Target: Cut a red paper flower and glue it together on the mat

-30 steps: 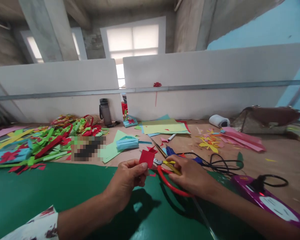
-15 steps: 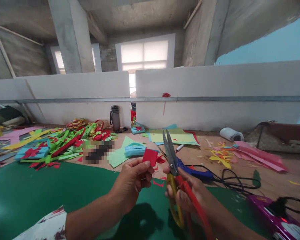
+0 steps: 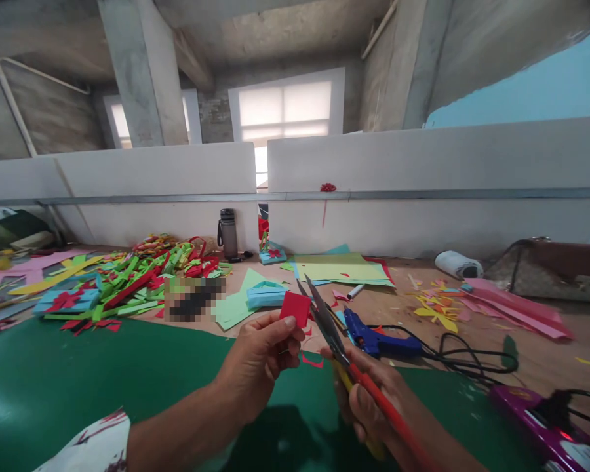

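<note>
Between thumb and fingers, my left hand [image 3: 265,351] pinches a small red paper square [image 3: 295,309] above the green mat [image 3: 152,373]. My right hand [image 3: 368,387] grips a pair of scissors [image 3: 330,322] with one red and one yellow handle. The blades are slightly parted and point up and to the left, close to the square's right edge; whether they touch the paper I cannot tell. Behind the scissors a blue glue gun [image 3: 381,337] lies on the table. A thin red paper scrap [image 3: 312,360] rests at the mat's edge.
Green and red paper strips [image 3: 142,275] are heaped at the left. Light green sheets [image 3: 341,270] lie at the back, near a dark bottle [image 3: 229,235]. Yellow paper flowers [image 3: 435,314] and a folded pink sheet [image 3: 516,308] lie right. A purple power strip [image 3: 535,426] and cables occupy the front right.
The scissors have tilted further left, their blades coming down beside the red square and closing somewhat. My left hand keeps its place with the square. More of the glue gun shows.
</note>
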Demonstrator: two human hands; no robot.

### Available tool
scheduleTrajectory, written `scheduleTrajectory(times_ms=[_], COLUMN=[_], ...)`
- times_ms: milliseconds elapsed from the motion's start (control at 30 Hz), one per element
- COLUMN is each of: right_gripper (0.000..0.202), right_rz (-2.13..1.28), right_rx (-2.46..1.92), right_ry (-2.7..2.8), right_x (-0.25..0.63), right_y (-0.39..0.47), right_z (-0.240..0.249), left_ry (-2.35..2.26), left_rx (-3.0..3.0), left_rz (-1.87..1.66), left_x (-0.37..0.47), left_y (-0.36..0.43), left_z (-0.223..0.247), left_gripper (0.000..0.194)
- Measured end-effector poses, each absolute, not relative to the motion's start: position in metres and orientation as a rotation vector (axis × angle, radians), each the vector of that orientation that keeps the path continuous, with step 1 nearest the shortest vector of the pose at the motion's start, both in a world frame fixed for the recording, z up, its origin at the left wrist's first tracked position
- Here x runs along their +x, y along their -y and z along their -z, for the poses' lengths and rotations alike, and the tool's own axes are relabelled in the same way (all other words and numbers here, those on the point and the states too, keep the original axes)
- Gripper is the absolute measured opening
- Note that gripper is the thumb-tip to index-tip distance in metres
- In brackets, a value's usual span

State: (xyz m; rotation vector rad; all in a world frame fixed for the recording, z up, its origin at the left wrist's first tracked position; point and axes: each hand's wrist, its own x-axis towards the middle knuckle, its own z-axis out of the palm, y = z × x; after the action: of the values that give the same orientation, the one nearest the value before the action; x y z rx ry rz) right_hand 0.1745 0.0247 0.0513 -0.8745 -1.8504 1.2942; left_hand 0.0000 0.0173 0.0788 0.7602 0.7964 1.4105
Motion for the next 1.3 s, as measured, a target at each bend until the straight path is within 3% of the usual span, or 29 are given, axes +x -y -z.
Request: scheduleTrajectory(times_ms=[1300], right_gripper=[0.067], right_rz=[-1.17], right_rx=[-0.84], right_ry=[1.855], right_x=[0.169], right_y=[-0.019], right_z=[-0.049], left_ry=[-0.727], left_rx=[0.771], left_rz=[-1.463], left_x=[0.013], left_y=[-0.011], left_z=[-0.081], left_gripper=[0.015])
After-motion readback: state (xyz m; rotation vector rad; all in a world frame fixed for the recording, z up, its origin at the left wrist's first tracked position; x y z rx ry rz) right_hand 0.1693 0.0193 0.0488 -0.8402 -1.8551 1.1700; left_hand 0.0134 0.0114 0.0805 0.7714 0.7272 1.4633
